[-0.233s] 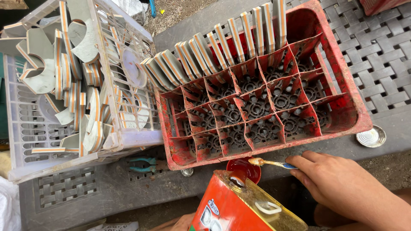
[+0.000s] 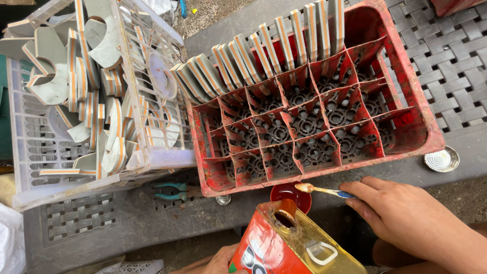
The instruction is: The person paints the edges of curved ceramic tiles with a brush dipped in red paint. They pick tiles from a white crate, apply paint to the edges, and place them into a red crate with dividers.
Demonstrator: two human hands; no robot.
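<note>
A: Starting left: white lattice basket (image 2: 30, 152) is brimming with curved grey, orange-striped foam pieces (image 2: 50, 86).

B: Left hand (image 2: 215, 261) is steadying the glossy tin can (image 2: 284, 243); its grip is hidden, can't tell.

A: Red divided crate (image 2: 406, 101) is sitting above. Right hand (image 2: 406, 218) is pinching the brush (image 2: 324, 191) over the small red cup (image 2: 290, 195); load bristles lightly, avoid drips.

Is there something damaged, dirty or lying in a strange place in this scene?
The red crate looks worn: its paint is scuffed and its dividers are smeared. A pair of teal pliers lies half under the white basket. A loose metal lid sits alone by the crate. The tin is tilted, held by the left hand; no spill shows.
</note>
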